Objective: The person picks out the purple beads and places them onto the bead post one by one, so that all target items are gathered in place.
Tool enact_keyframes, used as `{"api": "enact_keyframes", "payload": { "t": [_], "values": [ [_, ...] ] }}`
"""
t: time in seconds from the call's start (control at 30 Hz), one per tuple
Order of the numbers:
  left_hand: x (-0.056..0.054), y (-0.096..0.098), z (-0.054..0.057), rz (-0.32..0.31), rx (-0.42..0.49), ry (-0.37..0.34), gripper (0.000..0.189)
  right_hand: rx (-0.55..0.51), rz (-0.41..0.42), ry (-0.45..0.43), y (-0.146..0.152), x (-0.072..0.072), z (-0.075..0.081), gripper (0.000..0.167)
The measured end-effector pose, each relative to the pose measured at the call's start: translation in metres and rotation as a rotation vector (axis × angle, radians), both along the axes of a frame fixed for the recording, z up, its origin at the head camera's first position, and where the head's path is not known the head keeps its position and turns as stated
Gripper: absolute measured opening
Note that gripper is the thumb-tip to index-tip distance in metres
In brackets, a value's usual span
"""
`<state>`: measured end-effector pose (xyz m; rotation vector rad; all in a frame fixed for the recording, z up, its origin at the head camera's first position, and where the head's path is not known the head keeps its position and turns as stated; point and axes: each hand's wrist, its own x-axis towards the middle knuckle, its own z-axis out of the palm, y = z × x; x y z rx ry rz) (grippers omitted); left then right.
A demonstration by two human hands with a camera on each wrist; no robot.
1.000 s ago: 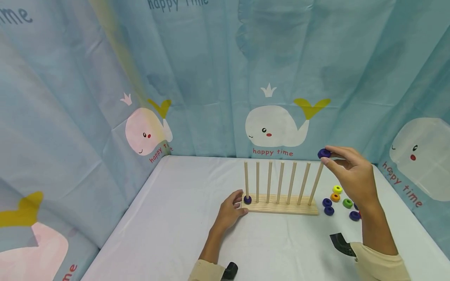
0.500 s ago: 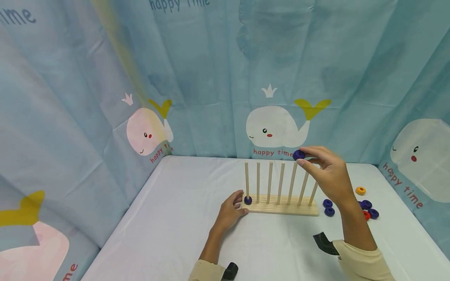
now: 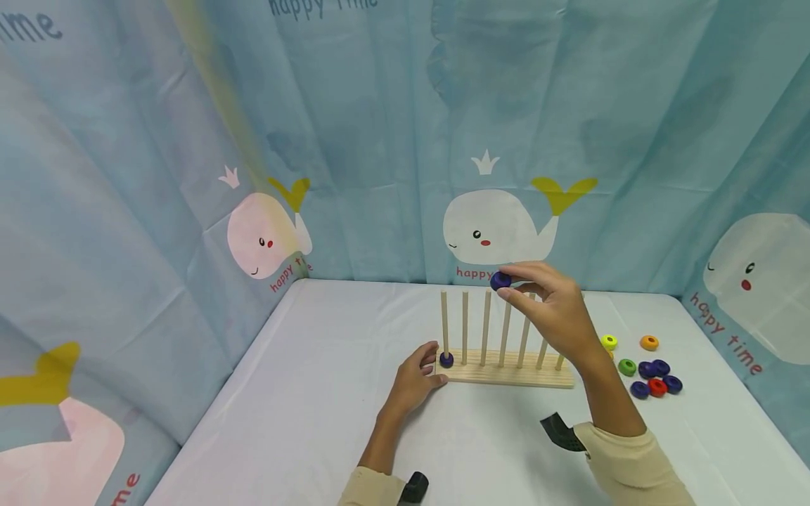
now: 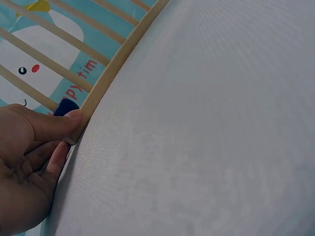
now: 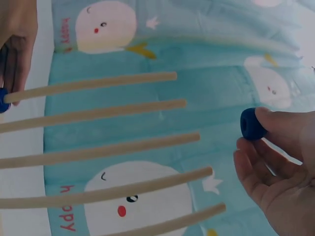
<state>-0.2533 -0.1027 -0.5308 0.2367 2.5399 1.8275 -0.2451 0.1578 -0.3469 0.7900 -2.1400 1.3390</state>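
A wooden board (image 3: 506, 376) with a row of several upright pegs stands on the table. My left hand (image 3: 414, 379) grips the board's left end, thumb at the front, as the left wrist view also shows. One dark blue bead (image 3: 446, 360) sits at the foot of the leftmost peg, close to the left fingers. My right hand (image 3: 557, 309) pinches another dark blue bead (image 3: 500, 281) between thumb and fingers. In the right wrist view this bead (image 5: 253, 124) is beyond the peg tips, apart from them, and its hole shows. The right hand hides parts of the right-hand pegs.
Right of the board lie loose beads: a red bead (image 3: 657, 387), a green bead (image 3: 627, 367), a yellow bead (image 3: 609, 342), an orange bead (image 3: 649, 343) and several dark blue ones (image 3: 673, 384). A whale-print curtain (image 3: 380, 176) hangs behind the white table (image 3: 285, 422).
My right hand has moved left above the pegs with the dark blue bead, from the rightmost peg toward the middle ones. The left hand has stayed on the board's end.
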Motion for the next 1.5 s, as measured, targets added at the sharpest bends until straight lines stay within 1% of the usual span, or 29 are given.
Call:
{"api": "enact_keyframes", "payload": {
  "t": [0.33,0.7,0.83,0.93,1.17,1.5],
  "values": [
    [-0.001,0.000,-0.001,-0.001,-0.005,0.002,0.072,0.003,0.045,-0.025,-0.017,-0.006,0.001,0.035],
    [-0.001,0.000,-0.002,-0.001,-0.001,-0.005,0.073,-0.007,0.080,-0.048,-0.033,-0.009,-0.006,0.032],
    [-0.001,0.000,-0.002,0.001,-0.003,-0.012,0.073,-0.001,0.096,-0.041,-0.038,-0.010,-0.007,0.033],
    [0.000,0.000,-0.001,0.001,-0.002,-0.014,0.073,0.010,0.093,-0.024,-0.041,-0.011,-0.007,0.034],
    [0.000,0.000,0.000,-0.006,-0.006,-0.010,0.072,0.044,0.057,0.021,-0.048,-0.013,-0.010,0.034],
    [-0.003,-0.001,-0.003,0.003,-0.026,-0.026,0.074,0.075,0.043,-0.037,-0.057,-0.018,-0.013,0.032]
  ]
}}
